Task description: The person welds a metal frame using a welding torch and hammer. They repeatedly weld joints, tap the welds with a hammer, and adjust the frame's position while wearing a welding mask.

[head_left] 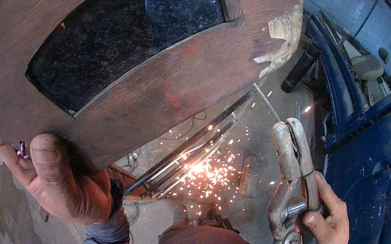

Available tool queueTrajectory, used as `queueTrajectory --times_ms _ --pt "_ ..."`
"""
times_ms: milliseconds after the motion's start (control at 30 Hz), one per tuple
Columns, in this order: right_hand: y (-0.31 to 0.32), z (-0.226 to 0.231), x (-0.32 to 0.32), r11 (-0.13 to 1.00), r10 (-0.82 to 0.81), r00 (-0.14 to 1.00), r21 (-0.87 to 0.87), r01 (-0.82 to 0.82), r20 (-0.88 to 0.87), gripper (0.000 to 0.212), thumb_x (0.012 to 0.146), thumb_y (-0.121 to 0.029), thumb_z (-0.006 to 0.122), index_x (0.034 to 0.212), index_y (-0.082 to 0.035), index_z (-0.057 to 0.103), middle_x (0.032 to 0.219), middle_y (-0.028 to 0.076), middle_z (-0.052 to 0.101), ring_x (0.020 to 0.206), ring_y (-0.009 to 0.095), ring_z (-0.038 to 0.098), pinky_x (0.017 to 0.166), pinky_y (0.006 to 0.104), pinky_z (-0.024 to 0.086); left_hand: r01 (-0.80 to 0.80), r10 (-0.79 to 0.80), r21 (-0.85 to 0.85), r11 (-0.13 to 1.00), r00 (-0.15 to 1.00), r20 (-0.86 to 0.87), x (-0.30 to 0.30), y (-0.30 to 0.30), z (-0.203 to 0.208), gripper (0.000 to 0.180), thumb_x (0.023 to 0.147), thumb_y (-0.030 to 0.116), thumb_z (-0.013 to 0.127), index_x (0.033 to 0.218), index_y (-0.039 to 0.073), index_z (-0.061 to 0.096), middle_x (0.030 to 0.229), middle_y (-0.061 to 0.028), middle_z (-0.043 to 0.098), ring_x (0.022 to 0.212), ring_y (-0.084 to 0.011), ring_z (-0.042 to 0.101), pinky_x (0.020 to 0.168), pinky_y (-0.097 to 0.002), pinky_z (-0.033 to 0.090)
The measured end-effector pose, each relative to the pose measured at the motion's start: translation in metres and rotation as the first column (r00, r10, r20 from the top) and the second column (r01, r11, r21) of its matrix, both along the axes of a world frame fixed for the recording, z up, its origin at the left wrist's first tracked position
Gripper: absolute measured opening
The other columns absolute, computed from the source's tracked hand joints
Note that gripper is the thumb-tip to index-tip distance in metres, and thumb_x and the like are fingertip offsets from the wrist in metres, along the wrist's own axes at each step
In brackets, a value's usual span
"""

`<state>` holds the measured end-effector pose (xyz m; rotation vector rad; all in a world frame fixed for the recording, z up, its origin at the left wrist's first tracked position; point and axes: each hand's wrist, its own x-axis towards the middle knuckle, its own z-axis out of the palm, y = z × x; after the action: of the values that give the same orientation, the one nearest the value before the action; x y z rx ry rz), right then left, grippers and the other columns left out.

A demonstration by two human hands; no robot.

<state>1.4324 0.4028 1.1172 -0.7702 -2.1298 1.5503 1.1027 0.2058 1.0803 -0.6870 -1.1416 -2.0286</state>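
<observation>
Concrete floor [258, 138] below; right grip [328, 226] clasps electrode holder [283, 143], rod [268, 102] pointing far-left toward far end of slanted bar [198, 135]; left grip [66, 185] holds brown shield [169, 91]

From mid-view, the brown shield [135, 106] walls off eight to one o'clock; the blue door [378, 185] bounds two to four. Metal bars [204, 131] slant from two to seven, sparks [203, 170] crowding five. Room to pass opens at three, between bars and electrode holder [309, 183]; a brown block [249, 176] lies at four.
</observation>
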Motion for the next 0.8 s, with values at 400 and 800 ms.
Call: queueTrajectory --times_ms 400,800 --pt "0.004 -0.002 0.010 0.997 0.022 0.998 0.070 -0.025 0.052 0.077 0.092 -0.025 0.074 0.152 0.008 0.040 0.105 0.017 0.072 0.067 0.017 0.068 0.063 0.0308 0.054 0.025 -0.031 -0.145 0.989 0.999 -0.036 0.009 -0.002 0.000 0.057 0.099 0.020 0.067 0.145 -0.007 0.048 0.152 -0.0231 0.047 0.129 -0.0318 0.055 0.112 -0.0467 0.045" --pt "0.006 -0.005 0.006 1.000 0.029 0.999 0.008 -0.029 0.016 0.080 0.091 -0.025 0.076 0.157 0.001 0.038 0.117 0.014 0.071 0.073 0.013 0.066 0.065 0.0286 0.054 0.325 -0.313 -0.111 0.939 0.943 0.109 0.037 0.015 0.004 0.107 0.073 0.033 0.092 0.155 -0.006 0.034 0.146 -0.0245 0.053 0.132 -0.0385 0.054 0.114 -0.0519 0.040"
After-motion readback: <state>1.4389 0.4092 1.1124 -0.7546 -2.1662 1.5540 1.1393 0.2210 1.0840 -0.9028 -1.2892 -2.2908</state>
